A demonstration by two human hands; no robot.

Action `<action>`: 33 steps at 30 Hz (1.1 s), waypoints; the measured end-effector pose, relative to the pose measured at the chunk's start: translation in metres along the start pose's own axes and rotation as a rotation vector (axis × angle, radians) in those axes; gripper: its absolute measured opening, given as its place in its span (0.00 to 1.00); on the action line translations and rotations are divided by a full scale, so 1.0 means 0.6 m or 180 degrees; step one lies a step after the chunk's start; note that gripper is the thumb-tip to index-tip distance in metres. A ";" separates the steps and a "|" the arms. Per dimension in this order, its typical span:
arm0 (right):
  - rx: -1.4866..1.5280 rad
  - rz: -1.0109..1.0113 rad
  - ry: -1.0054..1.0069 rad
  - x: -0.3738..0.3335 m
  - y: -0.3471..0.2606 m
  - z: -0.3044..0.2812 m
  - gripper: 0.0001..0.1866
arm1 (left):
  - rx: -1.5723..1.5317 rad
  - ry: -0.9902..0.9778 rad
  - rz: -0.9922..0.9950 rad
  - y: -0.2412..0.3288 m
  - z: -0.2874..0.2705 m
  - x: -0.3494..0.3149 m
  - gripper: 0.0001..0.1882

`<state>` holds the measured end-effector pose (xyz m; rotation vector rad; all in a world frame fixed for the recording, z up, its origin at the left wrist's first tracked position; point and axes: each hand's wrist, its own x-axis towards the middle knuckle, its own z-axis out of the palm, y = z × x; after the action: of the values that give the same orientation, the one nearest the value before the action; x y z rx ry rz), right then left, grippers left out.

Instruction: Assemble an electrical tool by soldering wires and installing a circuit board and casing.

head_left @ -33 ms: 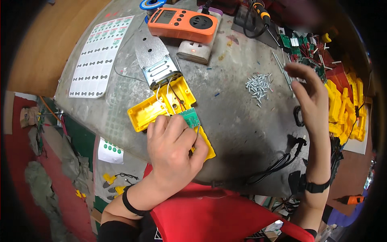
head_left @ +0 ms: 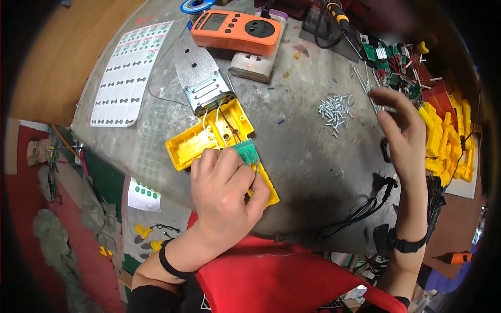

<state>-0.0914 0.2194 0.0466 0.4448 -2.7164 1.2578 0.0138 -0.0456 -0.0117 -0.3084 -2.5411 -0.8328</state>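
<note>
My left hand [head_left: 224,188] is closed over a yellow plastic housing [head_left: 270,190] and the edge of a green circuit board [head_left: 246,151]. Its palm hides most of what the fingers grip. A thin metal piece [head_left: 257,168] shows beside the thumb. White, red and black wires run from the board to a metal plate assembly [head_left: 201,78], whose end rests at another yellow housing half [head_left: 182,149]. My right hand [head_left: 404,130] is raised over the table's right side, fingers curled and thumb apart, with nothing visible in it. Nearest it lie thin metal rods [head_left: 364,86] and a screw pile [head_left: 335,112].
An orange meter with a socket [head_left: 235,31] lies on a power strip [head_left: 251,67] at the back. A soldering iron [head_left: 338,15] stands back right. Circuit boards [head_left: 383,57] and yellow housings [head_left: 443,138] crowd the right. A black cable [head_left: 360,211] and label sheet [head_left: 125,78] lie on the table.
My right hand has shifted very slightly, with its index finger and thumb a bit lower. My left hand and the parts under it look unmoved.
</note>
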 end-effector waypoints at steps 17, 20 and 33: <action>-0.0036 -0.0315 -0.0429 -0.043 -0.039 0.034 0.12 | -0.0059 0.0170 0.0033 -0.009 0.008 -0.009 0.06; -0.0122 -0.0333 -0.0526 -0.039 -0.048 0.043 0.12 | -0.0075 0.0218 0.0049 -0.007 0.008 -0.007 0.06; -0.0524 -0.0430 0.0170 0.154 0.018 0.058 0.31 | 0.0071 -0.0009 -0.0034 0.001 0.002 -0.001 0.08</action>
<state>-0.1819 0.1799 0.0368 0.5562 -2.6672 0.9894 0.0139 -0.0444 -0.0126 -0.2894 -2.5552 -0.8080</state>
